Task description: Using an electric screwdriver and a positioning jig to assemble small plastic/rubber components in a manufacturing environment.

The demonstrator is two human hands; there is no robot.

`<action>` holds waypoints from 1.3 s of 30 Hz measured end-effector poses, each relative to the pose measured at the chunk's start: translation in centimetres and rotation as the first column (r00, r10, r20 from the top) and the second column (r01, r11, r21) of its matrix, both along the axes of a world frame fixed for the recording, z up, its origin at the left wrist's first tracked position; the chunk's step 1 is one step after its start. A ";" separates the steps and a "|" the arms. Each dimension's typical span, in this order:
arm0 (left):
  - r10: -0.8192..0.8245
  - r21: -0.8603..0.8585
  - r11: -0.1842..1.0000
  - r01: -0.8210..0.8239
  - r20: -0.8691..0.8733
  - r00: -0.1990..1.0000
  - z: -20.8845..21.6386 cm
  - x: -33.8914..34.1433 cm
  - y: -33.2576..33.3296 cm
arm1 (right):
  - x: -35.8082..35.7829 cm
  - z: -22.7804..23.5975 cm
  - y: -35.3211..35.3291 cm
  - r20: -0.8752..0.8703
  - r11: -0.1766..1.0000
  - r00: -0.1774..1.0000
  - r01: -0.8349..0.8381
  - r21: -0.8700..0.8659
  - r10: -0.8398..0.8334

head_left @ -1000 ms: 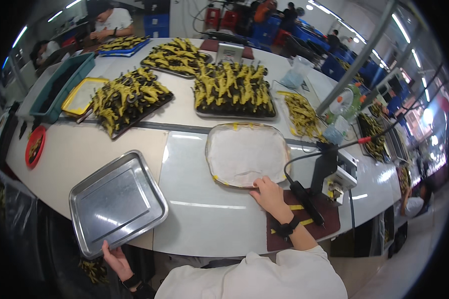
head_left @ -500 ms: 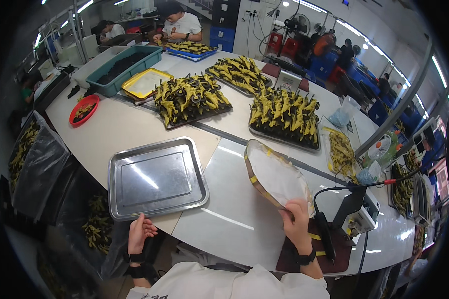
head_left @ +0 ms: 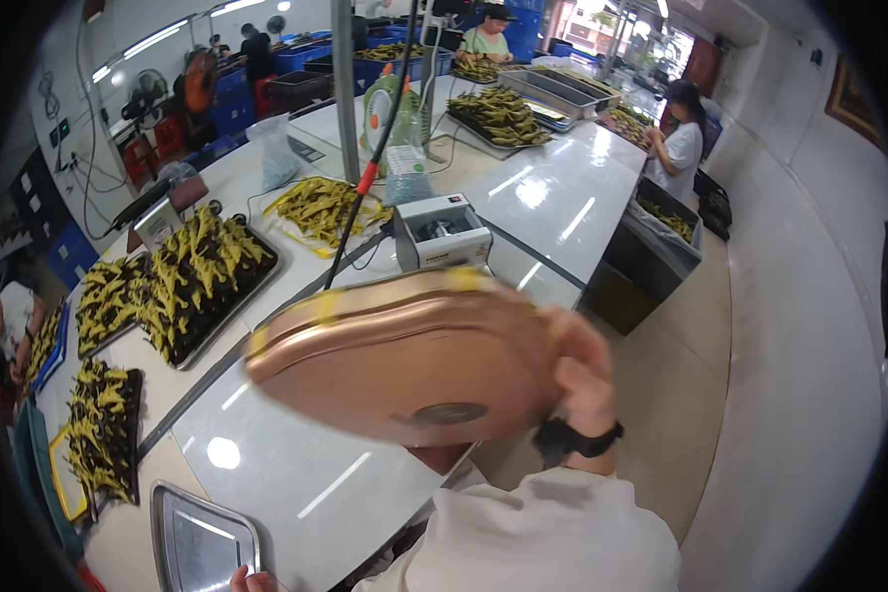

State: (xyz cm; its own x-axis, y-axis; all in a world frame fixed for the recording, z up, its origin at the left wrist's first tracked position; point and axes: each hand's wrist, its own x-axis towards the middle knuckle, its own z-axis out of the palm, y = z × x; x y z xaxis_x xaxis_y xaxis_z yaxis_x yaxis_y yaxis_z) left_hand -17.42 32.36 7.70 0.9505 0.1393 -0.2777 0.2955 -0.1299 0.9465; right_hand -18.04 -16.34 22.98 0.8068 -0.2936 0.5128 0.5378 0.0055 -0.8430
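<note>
In my right hand (head_left: 580, 370) I grip one end of a copper-coloured oval tray (head_left: 395, 365), lifted above the table and tilted so its underside with a dark oval mark shows. Bits of yellow tape wrap its rim, and motion blurs it a little. Its inner side is hidden. At the lower edge, my left hand (head_left: 252, 580) is only partly in view, its thumb and fingers at the rim of a rectangular metal tray (head_left: 192, 528) lying on the white table (head_left: 296, 464).
Trays of yellow-and-black parts (head_left: 197, 286) stand to the left. Ahead are a pile of yellow parts (head_left: 331, 212), a small grey-white device (head_left: 444, 232) and a hanging black cable with a red sleeve (head_left: 367, 178). A dark bin (head_left: 641, 257) stands right; a co-worker (head_left: 679, 148) sits beyond.
My view has swung to the right. My right hand has raised the oval tray off the table and turned it, so its underside now shows instead of its white inner side.
</note>
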 end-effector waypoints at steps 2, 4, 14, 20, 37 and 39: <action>0.098 -0.074 0.993 -0.095 0.035 0.995 -0.2 0.3 0.1 | -2.4 -1.6 -2.4 0.090 0.919 0.915 0.392 0.026 -0.393; 0.027 0.110 0.993 -0.038 0.100 0.995 0.4 1.8 0.2 | -6.3 -1.3 -5.6 0.176 0.836 0.826 0.548 -0.030 -0.535; -0.017 0.288 0.946 -0.151 0.507 0.862 7.3 8.2 -6.0 | 4.1 -8.1 -20.0 0.344 0.057 0.610 0.540 -0.840 -0.714; -0.029 0.343 0.895 -0.284 0.681 0.732 10.1 9.3 -8.1 | 12.1 -18.5 -29.1 0.234 -0.069 0.601 0.285 -0.956 -0.764; -0.839 0.841 0.540 -0.015 0.538 -0.079 28.3 10.0 -16.6 | 6.9 11.8 9.9 0.571 0.392 0.820 0.536 -0.747 -0.034; -0.832 0.824 0.538 -0.180 0.553 0.042 28.1 7.9 -12.7 | 6.8 11.2 10.3 0.640 0.589 0.753 0.449 -0.672 0.154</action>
